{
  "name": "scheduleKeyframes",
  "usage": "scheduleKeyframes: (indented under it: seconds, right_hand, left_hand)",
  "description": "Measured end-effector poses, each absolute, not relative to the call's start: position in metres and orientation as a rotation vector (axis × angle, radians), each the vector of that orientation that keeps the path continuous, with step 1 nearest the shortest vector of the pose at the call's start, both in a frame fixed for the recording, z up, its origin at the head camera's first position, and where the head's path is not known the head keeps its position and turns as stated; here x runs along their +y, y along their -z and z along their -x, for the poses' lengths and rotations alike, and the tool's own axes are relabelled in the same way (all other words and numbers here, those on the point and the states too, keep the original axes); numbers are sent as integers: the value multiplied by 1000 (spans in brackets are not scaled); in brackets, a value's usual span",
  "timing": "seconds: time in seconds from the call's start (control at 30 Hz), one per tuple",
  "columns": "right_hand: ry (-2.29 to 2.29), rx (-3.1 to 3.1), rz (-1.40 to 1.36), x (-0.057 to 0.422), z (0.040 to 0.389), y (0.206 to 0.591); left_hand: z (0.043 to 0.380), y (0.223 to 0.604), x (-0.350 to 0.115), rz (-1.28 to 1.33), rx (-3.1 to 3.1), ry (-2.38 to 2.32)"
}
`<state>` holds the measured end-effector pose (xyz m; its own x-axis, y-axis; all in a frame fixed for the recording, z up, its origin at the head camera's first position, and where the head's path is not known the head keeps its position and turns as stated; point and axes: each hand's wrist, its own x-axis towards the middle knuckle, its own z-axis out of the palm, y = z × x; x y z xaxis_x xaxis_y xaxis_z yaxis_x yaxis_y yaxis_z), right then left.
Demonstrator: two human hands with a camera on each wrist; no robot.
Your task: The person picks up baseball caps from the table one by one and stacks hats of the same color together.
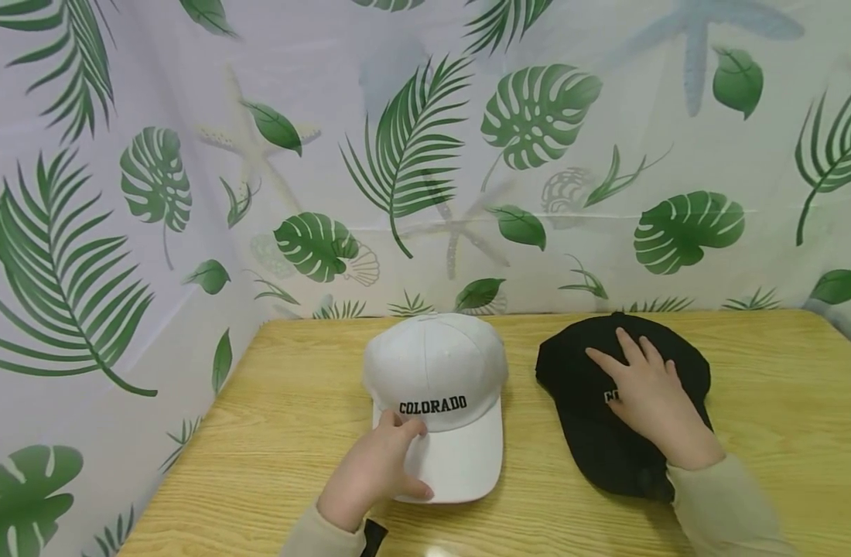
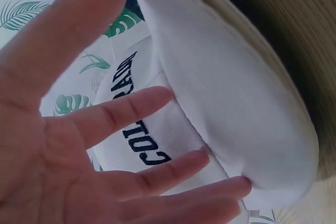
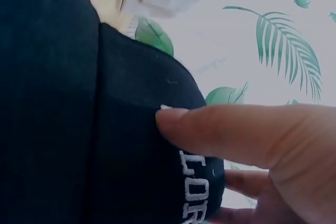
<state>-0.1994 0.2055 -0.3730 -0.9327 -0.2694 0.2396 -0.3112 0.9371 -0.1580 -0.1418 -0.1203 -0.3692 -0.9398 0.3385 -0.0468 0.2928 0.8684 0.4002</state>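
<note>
A white baseball cap [image 1: 435, 360] with dark COLORADO lettering sits on the table, its brim toward me. My left hand [image 1: 377, 468] is at the left side of its brim [image 2: 231, 87], thumb near the front edge. In the left wrist view the spread fingers [image 2: 131, 108] reach to the seam between brim and crown. On the right lies a black baseball cap [image 1: 586, 429], brim also toward me. Across its front rests my right hand [image 1: 651, 402], fingers spread and covering most of the white letters. The right wrist view shows the thumb [image 3: 210, 129] over the crown.
The caps stand side by side on a wood-grain table [image 1: 293, 387], with a gap between them. Behind and to the left hangs a white cloth [image 1: 439, 155] printed with green leaves and starfish. A small dark strip [image 1: 373, 538] shows beside the left sleeve.
</note>
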Motion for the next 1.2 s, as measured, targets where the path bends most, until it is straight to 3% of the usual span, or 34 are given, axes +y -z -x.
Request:
scheduleKeyframes:
  seconds: [0.47,0.83,1.2]
  right_hand:
    - [-309,-2826,-414,200,195,369]
    - [-479,-2777,-689,161,176,356]
    - [-826,-2968,-966,105,187,389]
  left_hand:
    - [149,377,-123,-555,2979,-606]
    - [146,380,-122,-543,3079,-524]
    - [143,385,-109,-526,3119,-175]
